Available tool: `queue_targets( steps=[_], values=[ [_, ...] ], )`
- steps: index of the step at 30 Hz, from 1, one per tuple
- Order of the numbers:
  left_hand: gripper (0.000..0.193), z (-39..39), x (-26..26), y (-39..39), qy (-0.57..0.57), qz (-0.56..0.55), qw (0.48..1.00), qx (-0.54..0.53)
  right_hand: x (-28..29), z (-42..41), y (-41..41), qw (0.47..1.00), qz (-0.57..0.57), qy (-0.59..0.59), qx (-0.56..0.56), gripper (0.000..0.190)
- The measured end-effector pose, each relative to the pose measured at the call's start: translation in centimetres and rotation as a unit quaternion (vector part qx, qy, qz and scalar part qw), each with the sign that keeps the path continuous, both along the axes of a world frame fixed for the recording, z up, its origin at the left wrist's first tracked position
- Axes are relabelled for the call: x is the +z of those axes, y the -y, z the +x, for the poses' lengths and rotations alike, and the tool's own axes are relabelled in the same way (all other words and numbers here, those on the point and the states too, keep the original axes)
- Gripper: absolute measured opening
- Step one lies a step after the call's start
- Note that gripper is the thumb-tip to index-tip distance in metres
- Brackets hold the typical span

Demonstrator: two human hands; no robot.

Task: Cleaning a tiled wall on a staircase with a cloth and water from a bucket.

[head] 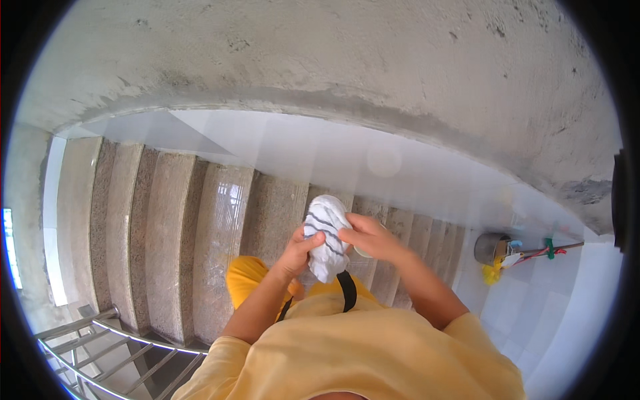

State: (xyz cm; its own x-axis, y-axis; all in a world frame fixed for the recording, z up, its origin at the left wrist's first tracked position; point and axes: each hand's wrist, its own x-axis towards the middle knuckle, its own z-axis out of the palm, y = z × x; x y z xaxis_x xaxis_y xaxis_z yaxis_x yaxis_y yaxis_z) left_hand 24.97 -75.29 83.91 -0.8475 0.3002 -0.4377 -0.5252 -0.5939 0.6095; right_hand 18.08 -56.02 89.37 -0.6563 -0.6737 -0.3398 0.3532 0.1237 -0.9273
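A white cloth with dark stripes [326, 232] is bunched up between my hands, in front of my waist. My left hand [299, 250] grips its left side, with the thumb lying on top. On the cloth's right side, my right hand [367, 234] holds it between thumb and fingers. A pale, rounded object [364, 251] shows partly under my right hand; what it is I cannot tell. A black strap [347, 291] hangs just below the cloth, against my yellow clothing.
Speckled stone stairs [167, 235] run across the view beneath me. A metal railing [125, 340] stands at lower left. White tiles [320, 145] line the rough plaster wall [320, 55]. On the floor at right are a grey bucket [489, 248] and long-handled cleaning tools [540, 254].
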Motion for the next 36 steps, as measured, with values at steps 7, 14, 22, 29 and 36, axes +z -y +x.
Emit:
queue_targets(
  steps=[7, 14, 22, 29, 36],
  values=[
    [0.04, -3.0, -1.7, 2.0, -0.047, 0.003, 0.98, 0.194, 5.5, -4.2, -11.5, 0.76, 0.201, -0.444, -0.43, 0.02],
    [0.048, -10.7, -3.5, 9.2, -0.155, -0.135, 0.889, 0.409, 2.5, -7.4, -25.9, 0.531, 0.389, -0.622, -0.424, 0.017],
    [0.065, -20.0, -4.2, 18.7, -0.189, -0.235, 0.74, 0.601, -1.3, -11.0, -27.6, 0.44, 0.442, -0.718, -0.31, 0.019],
    [0.076, -18.9, -4.5, 0.1, -0.277, -0.474, 0.651, 0.525, -0.2, -12.5, -29.4, 0.299, 0.468, -0.811, -0.185, 0.03],
    [0.076, -17.1, -3.0, -5.5, -0.251, -0.54, 0.656, 0.464, 4.3, -11.3, -24.8, 0.213, 0.326, -0.915, -0.105, 0.041]
  ],
)
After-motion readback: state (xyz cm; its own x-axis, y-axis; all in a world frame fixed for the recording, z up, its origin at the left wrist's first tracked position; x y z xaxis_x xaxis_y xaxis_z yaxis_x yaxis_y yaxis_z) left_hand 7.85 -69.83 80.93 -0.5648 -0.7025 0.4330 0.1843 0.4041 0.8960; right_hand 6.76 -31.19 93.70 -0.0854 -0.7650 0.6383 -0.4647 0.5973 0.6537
